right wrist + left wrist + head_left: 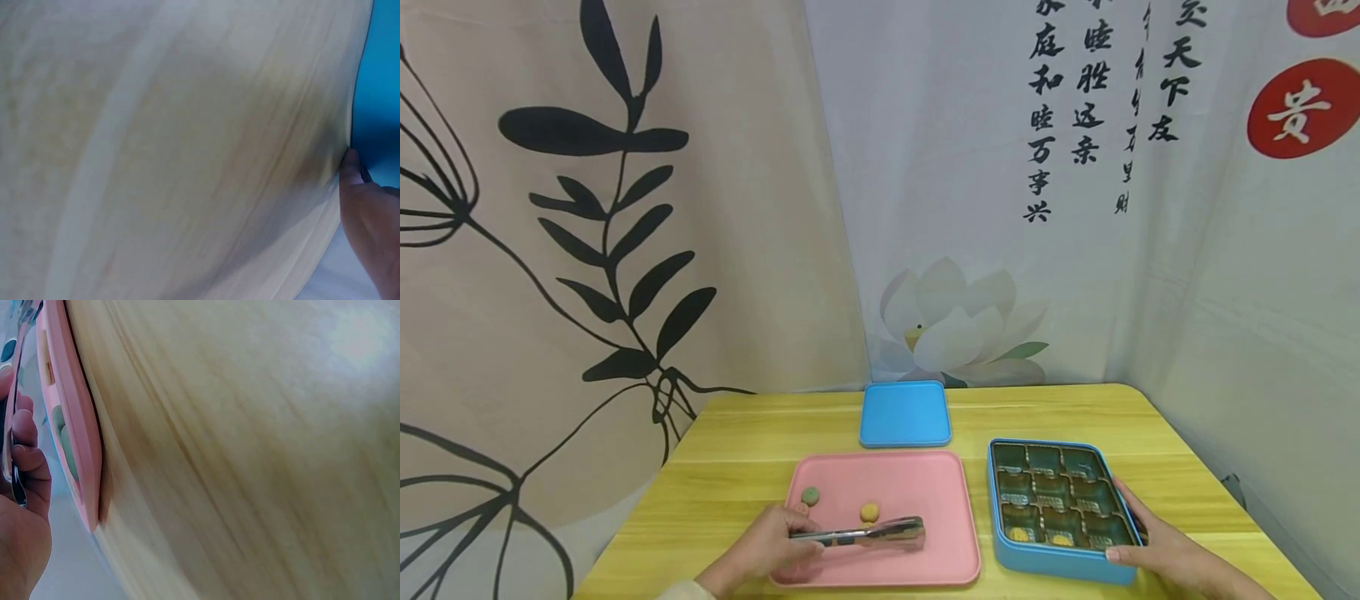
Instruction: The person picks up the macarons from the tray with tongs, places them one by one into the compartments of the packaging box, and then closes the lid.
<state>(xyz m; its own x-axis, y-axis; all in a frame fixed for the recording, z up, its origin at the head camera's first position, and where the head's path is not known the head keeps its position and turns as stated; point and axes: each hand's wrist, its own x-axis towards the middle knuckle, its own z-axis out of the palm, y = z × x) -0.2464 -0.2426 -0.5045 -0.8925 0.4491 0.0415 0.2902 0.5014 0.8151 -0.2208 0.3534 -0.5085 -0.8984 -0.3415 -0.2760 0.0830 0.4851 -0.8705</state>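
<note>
My left hand (772, 540) grips metal tongs (857, 534) that lie level over the pink tray (951, 500). On the tray are a green cookie (810, 496), a yellow cookie (870, 512) and a pink one partly covered by the hand. A bit of another yellow one peeks out behind the tongs. To the right stands a blue box (1052, 560) with a brown compartment insert. Its front-left and front-middle compartments each hold a yellow cookie (1019, 534). With the thumb at the rim and fingers along the outer side, my right hand (1167, 542) holds the box's front-right corner.
A blue lid-like tray (905, 414) lies behind the pink tray, near the back edge of the wooden table (737, 450). Printed cloth (760, 208) hangs behind the table and along its right side.
</note>
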